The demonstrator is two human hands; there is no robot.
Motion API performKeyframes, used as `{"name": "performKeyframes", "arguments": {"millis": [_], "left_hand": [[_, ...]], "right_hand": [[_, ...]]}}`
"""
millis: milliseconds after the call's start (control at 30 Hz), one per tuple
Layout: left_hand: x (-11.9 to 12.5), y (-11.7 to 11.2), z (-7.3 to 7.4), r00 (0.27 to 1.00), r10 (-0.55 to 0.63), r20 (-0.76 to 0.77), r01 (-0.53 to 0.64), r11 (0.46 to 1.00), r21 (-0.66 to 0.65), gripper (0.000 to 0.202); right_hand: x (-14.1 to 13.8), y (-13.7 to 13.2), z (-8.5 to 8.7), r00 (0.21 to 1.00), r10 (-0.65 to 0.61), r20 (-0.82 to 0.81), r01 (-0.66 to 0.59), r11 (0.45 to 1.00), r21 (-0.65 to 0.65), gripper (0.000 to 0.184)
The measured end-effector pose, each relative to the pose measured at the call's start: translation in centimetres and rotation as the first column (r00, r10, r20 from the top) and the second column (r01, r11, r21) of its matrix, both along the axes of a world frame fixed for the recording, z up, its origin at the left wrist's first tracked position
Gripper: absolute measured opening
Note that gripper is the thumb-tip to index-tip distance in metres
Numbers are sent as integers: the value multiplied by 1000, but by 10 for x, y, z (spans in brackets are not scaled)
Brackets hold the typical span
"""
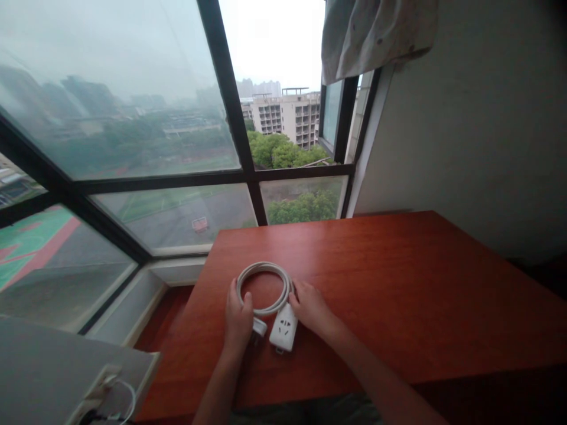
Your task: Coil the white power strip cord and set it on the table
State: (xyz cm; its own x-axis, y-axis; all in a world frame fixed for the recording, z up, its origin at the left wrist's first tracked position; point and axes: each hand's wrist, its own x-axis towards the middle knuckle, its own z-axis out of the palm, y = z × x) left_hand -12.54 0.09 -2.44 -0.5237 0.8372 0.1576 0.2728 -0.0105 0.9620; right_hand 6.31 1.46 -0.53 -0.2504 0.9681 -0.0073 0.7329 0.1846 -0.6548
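Note:
A white extension cord (264, 265) is wound into a round coil over the wooden table (376, 283). My left hand (238, 316) is closed on the coil's left side, with the thumb towards its inner edge. On the opposite side, my right hand (311, 305) grips the coil where it meets the socket block. That white socket block (284, 328) hangs off the coil's lower right, its outlet holes facing up. Beside my left hand is the white plug (259, 326), its prongs pointing down. My palms hide part of the cord.
Dark-framed windows (248, 177) stand beyond the table's far edge, one pane open. A low wall (66, 360) at the lower left carries an outlet with a white cable (128, 392) plugged in. A curtain (376, 35) hangs at the top; a plain wall (465, 130) is to the right.

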Motion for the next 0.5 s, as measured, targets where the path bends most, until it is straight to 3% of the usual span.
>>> {"name": "performKeyframes", "arguments": {"millis": [200,400,500], "left_hand": [[-11,-20,14,988,-133,-82,129,990,-53,37],[-28,-28,37,991,-57,-125,25,970,-241,30],[-32,-26,37,989,-140,-49,118,944,-309,19]], "right_hand": [[-2,10,4,998,-12,55,15,998,-55,26],[-12,19,4,984,-31,178,52,992,-111,37],[-16,23,3,973,-25,231,49,994,-99,38]]}}
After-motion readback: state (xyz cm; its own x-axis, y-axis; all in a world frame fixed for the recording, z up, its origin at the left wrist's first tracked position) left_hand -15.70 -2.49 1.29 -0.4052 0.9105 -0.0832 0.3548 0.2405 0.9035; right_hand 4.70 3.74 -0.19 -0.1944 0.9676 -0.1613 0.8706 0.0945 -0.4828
